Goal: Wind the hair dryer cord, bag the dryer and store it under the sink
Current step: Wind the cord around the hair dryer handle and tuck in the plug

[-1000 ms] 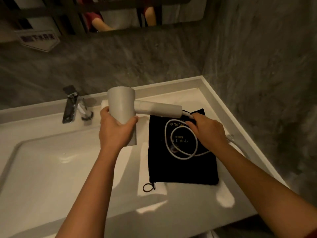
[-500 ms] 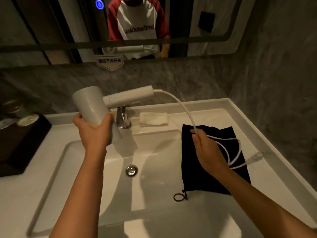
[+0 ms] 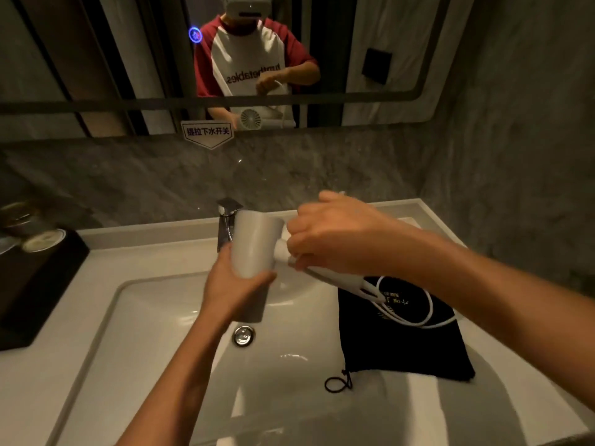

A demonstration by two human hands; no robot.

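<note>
A white hair dryer (image 3: 252, 243) is held above the sink basin (image 3: 154, 317), barrel upright. My left hand (image 3: 233, 284) grips the barrel from below. My right hand (image 3: 335, 235) is closed over the handle near the barrel, pressing the white cord (image 3: 418, 320) against it. The cord leaves the handle's end and loops over a black drawstring bag (image 3: 405, 349), which lies flat on the counter to the right of the basin. The plug is hidden.
The chrome faucet (image 3: 227, 225) stands just behind the dryer and the drain (image 3: 243, 335) lies below it. A black tray with dishes (image 3: 35, 268) sits on the left counter. A grey wall closes the right side; a mirror hangs above.
My right hand left the cord over the bag and came up onto the dryer's handle. The dryer shifted right to the middle, its handle now pointing down to the right.
</note>
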